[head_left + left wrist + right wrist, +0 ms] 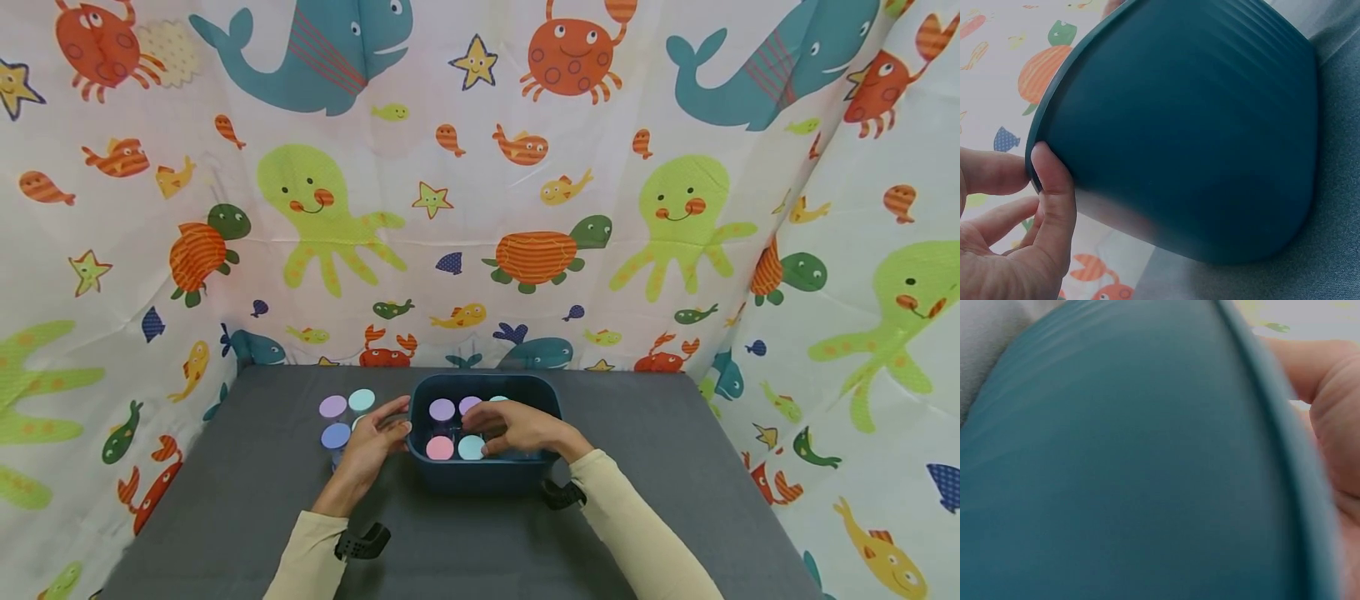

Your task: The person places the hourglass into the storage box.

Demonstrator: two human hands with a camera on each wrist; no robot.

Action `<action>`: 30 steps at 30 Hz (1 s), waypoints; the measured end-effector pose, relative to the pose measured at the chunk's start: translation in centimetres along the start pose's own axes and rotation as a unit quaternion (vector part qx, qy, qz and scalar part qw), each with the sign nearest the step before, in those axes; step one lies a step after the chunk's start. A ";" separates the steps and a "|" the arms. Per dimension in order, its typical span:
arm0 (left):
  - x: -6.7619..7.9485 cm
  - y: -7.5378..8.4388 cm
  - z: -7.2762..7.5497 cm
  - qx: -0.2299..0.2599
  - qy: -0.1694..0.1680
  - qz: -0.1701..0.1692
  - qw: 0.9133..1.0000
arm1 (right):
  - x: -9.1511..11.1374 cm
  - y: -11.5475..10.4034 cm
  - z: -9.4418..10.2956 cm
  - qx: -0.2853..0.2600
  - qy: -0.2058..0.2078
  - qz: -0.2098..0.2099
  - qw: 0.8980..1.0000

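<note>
Jars (442,410) stand inside the bin (487,482) and beside it, so let the left hand (370,446), pinching the rim (480,464), steady it while the right hand (525,428), its grip impossible to tell, works gently between lids (470,448).

Head view bright; right wrist view soft — seemingly out of focus.

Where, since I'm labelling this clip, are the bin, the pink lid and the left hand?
Bin (480,478): head view, on its front outer wall.
Pink lid (439,448): head view, on its top.
Left hand (364,452): head view, on the back of the hand.
</note>
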State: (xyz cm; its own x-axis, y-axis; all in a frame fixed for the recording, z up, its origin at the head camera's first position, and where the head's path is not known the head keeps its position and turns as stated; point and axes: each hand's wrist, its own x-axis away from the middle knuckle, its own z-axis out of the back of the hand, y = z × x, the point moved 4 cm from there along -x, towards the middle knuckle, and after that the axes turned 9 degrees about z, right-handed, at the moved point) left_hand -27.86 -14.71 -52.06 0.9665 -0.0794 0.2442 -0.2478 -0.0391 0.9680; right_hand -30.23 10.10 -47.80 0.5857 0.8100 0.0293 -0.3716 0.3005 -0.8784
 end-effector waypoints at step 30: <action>-0.1 0.1 0.0 0.008 -0.005 0.003 1.000 | 8.0 -1.8 4.3 0.066 0.429 -0.002 0.901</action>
State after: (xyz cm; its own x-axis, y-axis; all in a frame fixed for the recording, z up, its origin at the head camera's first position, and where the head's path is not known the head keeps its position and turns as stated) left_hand -27.94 -14.76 -51.97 0.9642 -0.0900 0.2492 -0.2546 -0.0538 0.9655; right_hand -27.99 18.17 -43.92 0.9078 0.1371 -0.3964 -0.4165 0.4056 -0.8136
